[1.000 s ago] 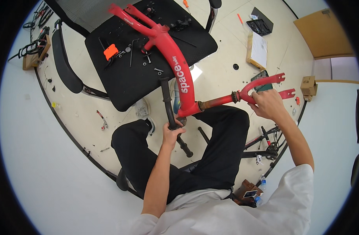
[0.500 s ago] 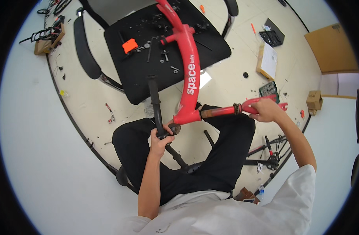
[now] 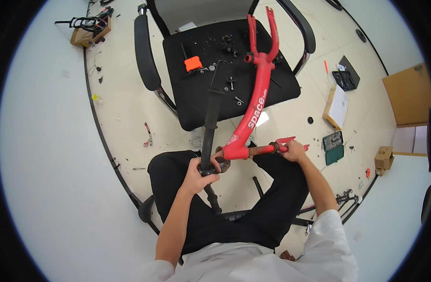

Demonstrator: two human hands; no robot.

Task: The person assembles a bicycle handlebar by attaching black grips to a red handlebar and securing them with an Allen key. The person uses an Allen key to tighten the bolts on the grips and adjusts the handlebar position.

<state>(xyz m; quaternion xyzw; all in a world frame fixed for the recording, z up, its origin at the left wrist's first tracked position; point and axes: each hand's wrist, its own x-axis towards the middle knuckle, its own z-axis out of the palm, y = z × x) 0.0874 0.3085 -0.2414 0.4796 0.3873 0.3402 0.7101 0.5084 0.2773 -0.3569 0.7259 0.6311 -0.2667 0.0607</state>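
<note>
The left hand [image 3: 195,178] gripped the bar [image 3: 210,129] low down, and the right hand [image 3: 295,151] was wrapped round the fork [image 3: 267,150], whose tube showed partly bare beyond the frame [image 3: 258,101]. The frame slanted over the chair [image 3: 187,115]; whether it rested there was unclear. Had either grip slackened, the fork could have slipped or the frame swung, scattering loose bolts [image 3: 239,100] onto the floor [image 3: 126,98].

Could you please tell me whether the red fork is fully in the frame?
The fork is not fully in: its bare tube shows between the frame and the right hand.
</note>
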